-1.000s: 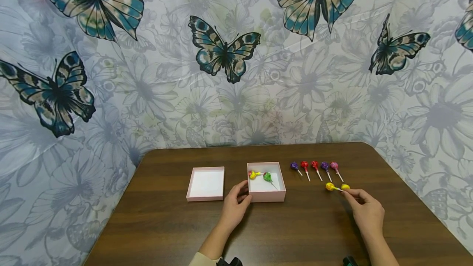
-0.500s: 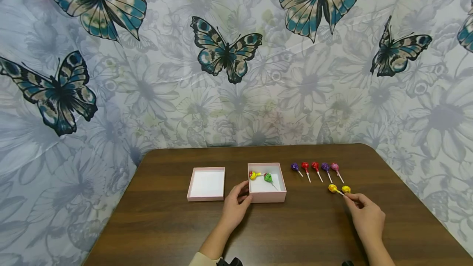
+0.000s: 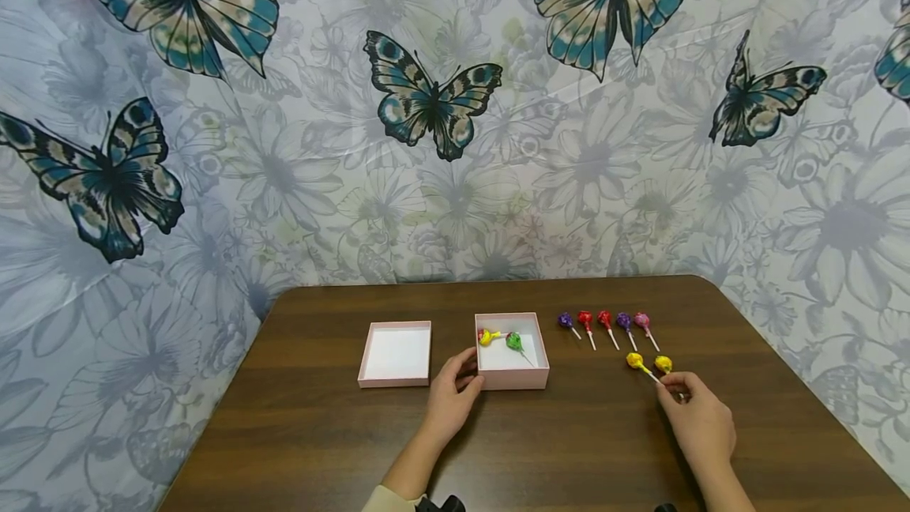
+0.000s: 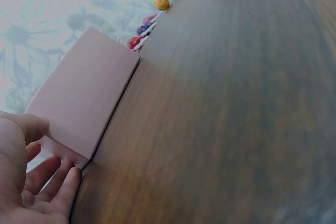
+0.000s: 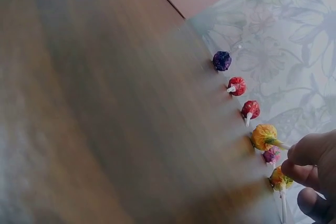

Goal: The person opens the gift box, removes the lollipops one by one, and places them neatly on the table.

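My left hand [image 3: 448, 400] holds the near left corner of a pink open-topped box [image 3: 513, 379]. In the left wrist view its thumb lies on the box's front wall, with the fingers at the side wall. A yellow lollipop [image 3: 634, 361] is pinched by the stick between the thumb and fingertips of my right hand [image 3: 700, 419]. Just beyond those fingers lies a second yellow lollipop [image 3: 663, 363], its stick partly hidden in the head view. Inside the box are a yellow lollipop [image 3: 486, 336] and a green lollipop [image 3: 514, 341]; a bit of red shows at the left wall.
Behind the yellow pair runs a row of lollipops: purple [image 3: 565, 320], red [image 3: 585, 318], another red, another purple, and pink [image 3: 642, 320]. A white-lined box lid [image 3: 394, 355] lies left of the box on the brown table [image 3: 320, 441]. A butterfly-patterned cloth hangs behind.
The pinched yellow lollipop has turned, its stick now slanting toward me beside the second yellow one. My right hand has shifted slightly nearer to me. The left hand and box stay put.
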Demonstrator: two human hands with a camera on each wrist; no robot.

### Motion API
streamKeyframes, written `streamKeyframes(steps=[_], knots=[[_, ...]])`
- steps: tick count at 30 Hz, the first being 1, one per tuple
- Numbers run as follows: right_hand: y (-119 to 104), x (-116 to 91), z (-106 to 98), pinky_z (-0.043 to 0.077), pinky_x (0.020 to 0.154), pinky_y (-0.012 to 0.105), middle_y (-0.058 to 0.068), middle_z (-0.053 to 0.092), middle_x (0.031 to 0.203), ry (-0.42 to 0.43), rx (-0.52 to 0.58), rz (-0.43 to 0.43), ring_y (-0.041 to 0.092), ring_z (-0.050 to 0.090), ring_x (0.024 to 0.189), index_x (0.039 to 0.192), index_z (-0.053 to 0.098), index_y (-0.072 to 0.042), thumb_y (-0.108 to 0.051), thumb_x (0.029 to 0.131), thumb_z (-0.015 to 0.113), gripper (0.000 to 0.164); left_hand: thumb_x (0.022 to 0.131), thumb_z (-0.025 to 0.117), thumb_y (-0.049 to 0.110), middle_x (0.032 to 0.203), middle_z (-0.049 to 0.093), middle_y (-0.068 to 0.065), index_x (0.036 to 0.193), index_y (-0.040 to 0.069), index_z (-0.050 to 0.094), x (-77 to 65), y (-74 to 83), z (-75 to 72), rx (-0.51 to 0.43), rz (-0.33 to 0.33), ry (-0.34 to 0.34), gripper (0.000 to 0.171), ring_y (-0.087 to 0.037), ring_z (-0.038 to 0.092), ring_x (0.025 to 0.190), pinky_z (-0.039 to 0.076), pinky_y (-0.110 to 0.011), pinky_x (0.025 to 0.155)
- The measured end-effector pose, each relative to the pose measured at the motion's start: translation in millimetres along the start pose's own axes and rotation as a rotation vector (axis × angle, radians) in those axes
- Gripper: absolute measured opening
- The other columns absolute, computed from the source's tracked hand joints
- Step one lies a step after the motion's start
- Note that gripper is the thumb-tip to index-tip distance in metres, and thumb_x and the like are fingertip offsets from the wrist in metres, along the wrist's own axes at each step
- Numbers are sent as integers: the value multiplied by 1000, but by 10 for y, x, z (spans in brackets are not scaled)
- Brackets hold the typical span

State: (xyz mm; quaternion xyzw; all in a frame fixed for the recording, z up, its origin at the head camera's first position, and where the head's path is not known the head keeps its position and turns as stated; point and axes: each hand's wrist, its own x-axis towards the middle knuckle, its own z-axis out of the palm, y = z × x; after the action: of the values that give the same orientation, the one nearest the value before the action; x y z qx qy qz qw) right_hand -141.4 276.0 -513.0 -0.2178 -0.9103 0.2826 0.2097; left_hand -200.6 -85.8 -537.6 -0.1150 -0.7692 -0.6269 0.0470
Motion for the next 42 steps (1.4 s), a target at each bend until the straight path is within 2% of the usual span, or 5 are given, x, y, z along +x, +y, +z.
streamKeyframes(steps=[10, 22, 28, 35, 42], knots=[[22, -27, -13, 34, 46, 29, 6, 74, 92, -100, -63, -38, 14, 51, 59, 96, 68, -17, -25, 89, 71, 11, 93, 68, 6, 132, 61, -16, 139, 6, 55, 1, -1, 8, -25, 2, 7, 48, -32, 59, 122, 56, -42, 100], [28, -49, -5, 34, 44, 31, 3, 73, 94, -204, -90, -33, 16, 50, 58, 100, 68, -19, -30, 90, 70, 15, 93, 66, 4, 133, 60, -18, 139, 5, 55, -1, 27, 24, 9, 4, 18, 47, -35, 59, 123, 55, -45, 99], [26, -73, 12, 34, 43, 31, 3, 73, 93, -192, -80, -57, 16, 47, 56, 100, 68, -17, -27, 89, 70, 14, 93, 67, 7, 133, 61, -16, 139, 8, 56, 9, -2, 19, 20, 1, 13, 47, -32, 59, 123, 56, -40, 99], [43, -65, 13, 35, 45, 30, 2, 72, 94, -182, -84, -61, 15, 50, 59, 101, 68, -18, -27, 88, 71, 17, 93, 67, 3, 133, 60, -19, 139, 5, 55, 27, -33, 32, -10, 1, 22, 48, -35, 59, 123, 55, -46, 100], [63, -56, 19, 35, 46, 30, 2, 72, 96, -182, -75, -73, 14, 50, 61, 105, 68, -17, -30, 88, 72, 21, 94, 67, 9, 133, 61, -16, 140, 7, 55, 10, -28, 10, 39, 11, 3, 48, -31, 60, 122, 57, -36, 98]])
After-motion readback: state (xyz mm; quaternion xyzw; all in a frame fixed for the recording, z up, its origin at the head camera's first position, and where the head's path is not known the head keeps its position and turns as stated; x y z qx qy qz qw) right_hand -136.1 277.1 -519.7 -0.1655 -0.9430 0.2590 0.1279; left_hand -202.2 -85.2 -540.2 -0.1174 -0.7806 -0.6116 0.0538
